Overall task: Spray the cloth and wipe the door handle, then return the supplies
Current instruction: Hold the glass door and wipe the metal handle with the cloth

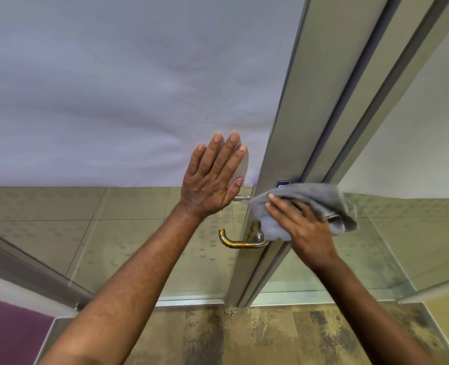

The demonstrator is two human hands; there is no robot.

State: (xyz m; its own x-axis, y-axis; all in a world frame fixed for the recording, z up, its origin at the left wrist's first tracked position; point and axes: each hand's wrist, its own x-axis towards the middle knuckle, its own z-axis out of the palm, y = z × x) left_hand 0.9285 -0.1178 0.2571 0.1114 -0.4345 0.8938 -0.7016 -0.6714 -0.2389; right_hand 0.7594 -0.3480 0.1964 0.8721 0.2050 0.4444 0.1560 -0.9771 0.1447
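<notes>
Seen from the head camera, the right hand [303,227] grips a grey cloth [310,206], its fingers curled over the bunched fabric and pressing it against the edge of the metal door frame [292,127]. Loose folds of the cloth spill beyond the knuckles on the far side of the grip and hang just beside the frame. A small dark label [282,184] on the frame shows just above the cloth, partly covered by it.

Immediately below and inward of the grip, the door handle [240,242] projects from the frame: a curved lever, silver with a brownish, tarnished streak, its free end turned upward. The base of the lever meets the lower edge of the cloth; whether the cloth touches the lever itself cannot be told. A second, smaller metal piece [242,198] shows level with the grip, between the two hands.

Across the frame from the grip, the left hand [213,177] lies flat on the glass door panel [112,88], fingers extended and close together, thumb apart, holding nothing. The upper part of the panel is frosted; the lower part is clear, and tiled floor [46,206] is visible through it. Patterned carpet [244,335] lies below both forearms.
</notes>
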